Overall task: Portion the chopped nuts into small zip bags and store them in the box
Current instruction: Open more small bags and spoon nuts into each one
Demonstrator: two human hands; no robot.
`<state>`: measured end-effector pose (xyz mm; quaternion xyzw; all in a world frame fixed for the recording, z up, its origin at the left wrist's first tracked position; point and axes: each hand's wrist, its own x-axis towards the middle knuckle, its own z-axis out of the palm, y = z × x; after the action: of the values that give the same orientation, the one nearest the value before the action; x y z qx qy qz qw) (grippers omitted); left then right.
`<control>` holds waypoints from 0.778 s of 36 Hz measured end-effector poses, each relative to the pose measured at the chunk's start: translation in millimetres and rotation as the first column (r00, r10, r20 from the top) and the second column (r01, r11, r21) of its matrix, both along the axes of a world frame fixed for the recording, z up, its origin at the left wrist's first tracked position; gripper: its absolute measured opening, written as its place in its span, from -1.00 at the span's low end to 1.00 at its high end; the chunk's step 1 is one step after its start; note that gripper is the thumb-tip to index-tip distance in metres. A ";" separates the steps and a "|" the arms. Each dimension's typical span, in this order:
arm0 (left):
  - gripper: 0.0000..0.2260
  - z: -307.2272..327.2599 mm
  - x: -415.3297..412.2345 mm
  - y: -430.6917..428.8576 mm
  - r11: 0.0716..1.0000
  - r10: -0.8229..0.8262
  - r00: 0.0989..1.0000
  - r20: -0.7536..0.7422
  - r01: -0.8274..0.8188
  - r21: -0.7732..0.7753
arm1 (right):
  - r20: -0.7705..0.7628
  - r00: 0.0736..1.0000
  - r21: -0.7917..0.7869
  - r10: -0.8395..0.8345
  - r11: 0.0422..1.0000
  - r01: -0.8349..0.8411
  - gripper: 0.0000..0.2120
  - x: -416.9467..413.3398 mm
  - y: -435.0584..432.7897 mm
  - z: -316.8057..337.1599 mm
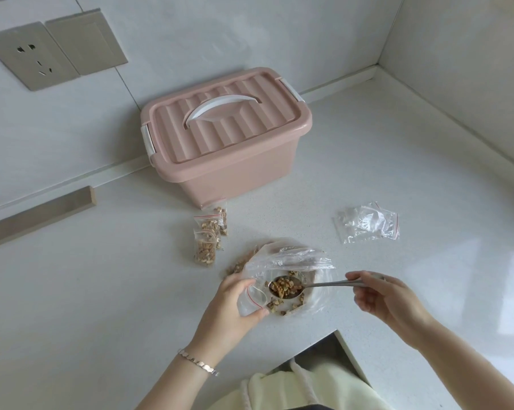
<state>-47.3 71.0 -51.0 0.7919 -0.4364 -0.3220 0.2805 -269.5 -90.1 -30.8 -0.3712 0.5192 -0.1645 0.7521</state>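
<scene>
My left hand pinches a small clear zip bag with a red seal line, its mouth held open. My right hand grips the handle of a metal spoon heaped with chopped nuts, its bowl right at the bag's mouth. Both hover over a large clear plastic bag holding loose chopped nuts. Three filled small zip bags lie in a row just in front of the pink box, whose ridged lid with a white handle is on.
A pile of empty small zip bags lies on the white counter to the right. A wall socket and blank plate sit on the back wall. A wooden strip runs along the left. The counter edge cuts in near my body.
</scene>
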 end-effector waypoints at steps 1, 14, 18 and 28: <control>-0.53 -0.1 -1.1 -0.9 1.000 -0.015 1.000 0.018 0.014 0.008 | -0.012 1.000 -0.032 0.005 0.999 -0.005 -0.75 0.3 -1.0 4.8; -0.50 -1.8 -7.5 -10.2 0.999 -0.051 0.999 0.020 0.050 0.018 | -0.196 0.963 -0.449 0.186 0.856 -0.257 -0.74 34.2 13.1 47.4; -0.50 -1.4 -9.4 -10.6 1.000 0.008 0.999 -0.044 -0.008 0.001 | -0.312 0.900 -0.606 0.303 0.667 -0.434 -0.79 47.4 30.3 54.5; -0.58 -6.9 -6.6 0.2 0.994 0.108 0.988 -0.112 -0.109 -0.007 | -0.272 0.941 -0.755 0.202 0.562 -0.339 -0.85 31.8 27.4 60.9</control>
<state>-53.9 71.2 -58.0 0.7935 -0.3783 -0.3473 0.3267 -237.7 -62.8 30.1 -0.7518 0.3855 -0.2303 0.4829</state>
